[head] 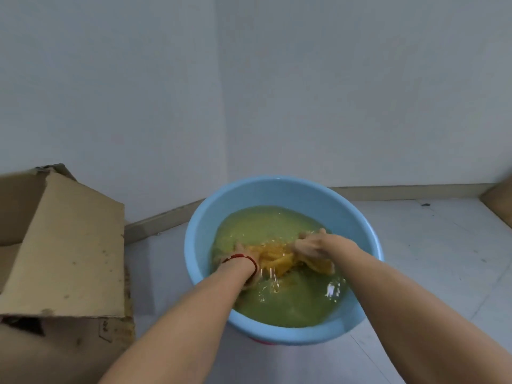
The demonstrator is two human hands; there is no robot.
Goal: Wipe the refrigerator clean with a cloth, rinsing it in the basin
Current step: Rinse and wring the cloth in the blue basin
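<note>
1. The orange cloth (279, 259) lies bunched in the greenish water of the blue basin (199, 245) on the floor.
2. The left hand (243, 257), partly underwater, seems to grip its left end.
3. The right hand (311, 245) curls its fingers round the right end.
4. A cardboard box (63, 245) stands left of the basin.

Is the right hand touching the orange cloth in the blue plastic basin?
Touching. The head view shows the right hand gripping one end of the orange cloth at the water surface inside the blue plastic basin.

Both arms extended forward; left hand (243, 257) and right hand (311, 245) curled closed, half submerged.
</note>
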